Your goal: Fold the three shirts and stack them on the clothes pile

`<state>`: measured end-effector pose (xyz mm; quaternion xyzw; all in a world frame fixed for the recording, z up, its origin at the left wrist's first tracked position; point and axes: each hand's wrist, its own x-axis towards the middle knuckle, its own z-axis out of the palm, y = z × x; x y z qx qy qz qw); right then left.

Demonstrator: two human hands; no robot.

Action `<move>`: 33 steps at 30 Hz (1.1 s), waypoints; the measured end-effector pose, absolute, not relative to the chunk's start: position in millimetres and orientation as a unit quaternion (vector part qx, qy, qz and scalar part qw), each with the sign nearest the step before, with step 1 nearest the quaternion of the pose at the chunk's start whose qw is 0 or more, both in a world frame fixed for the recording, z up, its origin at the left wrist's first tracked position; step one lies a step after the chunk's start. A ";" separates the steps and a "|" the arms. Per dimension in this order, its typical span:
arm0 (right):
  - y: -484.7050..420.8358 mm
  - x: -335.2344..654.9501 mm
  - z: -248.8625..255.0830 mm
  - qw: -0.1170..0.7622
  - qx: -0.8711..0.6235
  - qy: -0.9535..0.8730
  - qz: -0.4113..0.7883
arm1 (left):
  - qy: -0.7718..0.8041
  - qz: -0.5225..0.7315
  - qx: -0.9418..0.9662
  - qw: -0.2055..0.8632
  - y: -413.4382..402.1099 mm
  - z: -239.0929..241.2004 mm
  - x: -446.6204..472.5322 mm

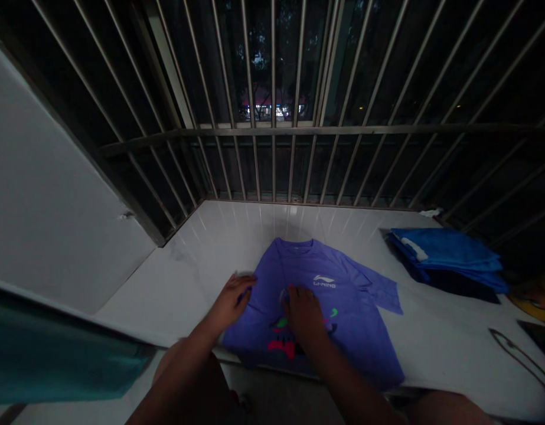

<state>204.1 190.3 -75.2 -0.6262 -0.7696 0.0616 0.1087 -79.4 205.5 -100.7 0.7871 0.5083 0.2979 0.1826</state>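
A purple T-shirt (343, 307) with a white logo and a red and green print lies face up on the white counter (201, 260). My left hand (231, 300) rests on the shirt's left edge, fingers curled over a fold of the fabric near the sleeve. My right hand (304, 314) lies flat on the middle of the chest print, fingers stretched toward the collar. The shirt's right sleeve is spread out to the right; the left sleeve is hidden under my left hand.
A stack of folded blue clothes (449, 255) sits at the back right of the counter. A clothes hanger (520, 355) lies at the right edge. Metal window bars (272, 130) close off the back. A teal surface (55, 348) is at the left.
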 end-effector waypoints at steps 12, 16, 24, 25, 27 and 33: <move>176.0 276.5 -66.1 0.208 -0.628 -0.743 0.099 | 0.580 0.242 0.765 0.142 248.5 -89.4 -43.8; 181.6 345.4 -54.7 0.176 -0.707 -0.683 0.043 | 0.535 0.235 0.796 0.155 300.1 -86.2 19.5; 215.4 474.9 -53.2 0.078 -0.867 -0.491 0.040 | 0.522 0.124 0.831 0.149 359.9 -111.3 26.3; 220.7 479.8 -56.3 0.087 -0.852 -0.514 0.047 | 0.512 0.108 0.841 0.138 363.3 -112.7 17.1; 232.2 485.3 -60.8 0.125 -0.823 -0.549 0.074 | 0.502 0.079 0.854 0.116 368.9 -111.7 0.7; 271.8 496.3 -59.1 0.207 -0.797 -0.543 0.165 | 0.518 0.191 0.796 0.248 378.8 -84.8 18.3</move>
